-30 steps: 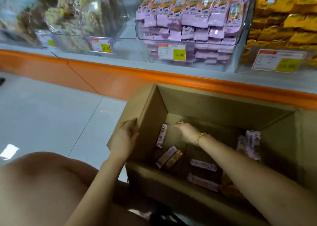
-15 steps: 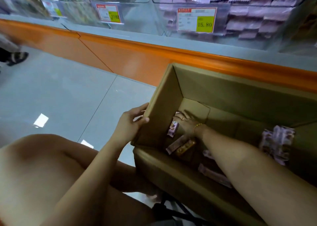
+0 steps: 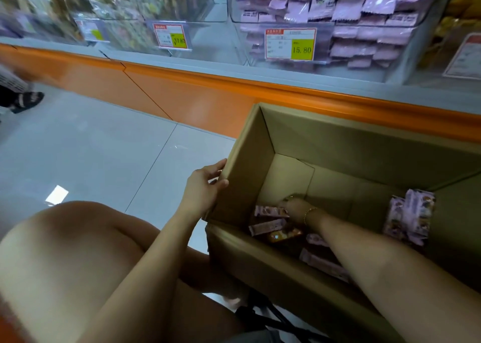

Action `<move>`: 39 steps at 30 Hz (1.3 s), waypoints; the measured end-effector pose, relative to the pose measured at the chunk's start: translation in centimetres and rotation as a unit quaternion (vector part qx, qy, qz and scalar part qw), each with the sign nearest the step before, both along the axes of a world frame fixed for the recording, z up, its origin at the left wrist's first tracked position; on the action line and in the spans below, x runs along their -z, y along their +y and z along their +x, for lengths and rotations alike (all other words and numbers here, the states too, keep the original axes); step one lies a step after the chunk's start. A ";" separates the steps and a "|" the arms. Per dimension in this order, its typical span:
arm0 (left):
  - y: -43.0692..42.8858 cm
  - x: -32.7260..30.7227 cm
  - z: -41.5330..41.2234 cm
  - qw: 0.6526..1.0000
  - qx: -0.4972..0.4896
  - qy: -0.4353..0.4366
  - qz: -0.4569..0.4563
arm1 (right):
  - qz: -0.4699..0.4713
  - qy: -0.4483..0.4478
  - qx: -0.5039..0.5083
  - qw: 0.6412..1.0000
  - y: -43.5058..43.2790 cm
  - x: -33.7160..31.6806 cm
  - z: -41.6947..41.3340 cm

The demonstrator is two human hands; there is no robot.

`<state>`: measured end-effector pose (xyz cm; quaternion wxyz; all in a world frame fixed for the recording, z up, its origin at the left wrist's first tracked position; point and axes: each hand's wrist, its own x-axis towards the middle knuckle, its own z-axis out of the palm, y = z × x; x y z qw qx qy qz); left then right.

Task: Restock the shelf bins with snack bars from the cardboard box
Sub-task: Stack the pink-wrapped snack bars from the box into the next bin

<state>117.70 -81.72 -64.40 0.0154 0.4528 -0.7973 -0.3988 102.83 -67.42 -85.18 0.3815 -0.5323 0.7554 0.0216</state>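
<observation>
Left hand (image 3: 205, 186) clamps the left rim of the cardboard box (image 3: 250, 165). Right hand (image 3: 295, 208), deep inside, meets a purple snack bar (image 3: 269, 210) near the left wall; I cannot tell its grip. Bare box floor lies beyond. Farther off, the shelf bin (image 3: 242, 56) is stacked with purple packets.

Left hand (image 3: 205, 184), mid-frame, grips the cardboard box (image 3: 247, 165) wall. Right hand (image 3: 296, 208), right of centre, reaches downward; its grip is unclear.

Single head-worn wide-angle view, forward and down, close above the cardboard box (image 3: 364, 144), shelf bins (image 3: 242, 46) just beyond.
</observation>
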 end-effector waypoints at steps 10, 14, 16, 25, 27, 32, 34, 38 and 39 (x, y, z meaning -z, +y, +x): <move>0.0 0.1 0.0 1.000 0.000 0.001 -0.008 | -0.037 -0.003 0.075 0.996 0.2 0.9 2.3; 0.1 0.2 -0.1 1.000 -0.002 -0.001 -0.021 | -0.024 0.030 0.087 0.995 1.3 0.6 1.0; 0.2 0.3 -0.1 1.000 -0.002 -0.004 -0.028 | -0.028 0.074 0.103 0.992 2.0 0.7 0.4; 1.9 -1.1 -2.0 0.993 -0.001 0.012 -0.121 | -0.116 -0.072 0.333 0.933 2.9 -4.6 -1.4; 2.8 -1.3 -3.0 0.996 -0.055 0.057 -0.047 | -0.200 -0.094 0.379 0.899 2.8 -8.3 -2.3; 5.3 -4.2 -6.1 0.945 -0.026 0.203 0.253 | -0.374 -0.126 0.354 0.848 3.4 -20.5 -3.7; 5.8 -6.3 -7.3 0.908 0.028 0.295 0.296 | -0.423 -0.123 0.332 0.834 3.9 -24.4 -3.4; 5.9 -10.8 -9.0 0.847 0.055 0.405 0.340 | -0.466 -0.067 0.308 0.827 5.0 -30.0 -3.2; 5.8 -11.9 -9.5 0.840 0.067 0.411 0.349 | -0.463 -0.044 0.305 0.831 5.2 -31.0 -3.4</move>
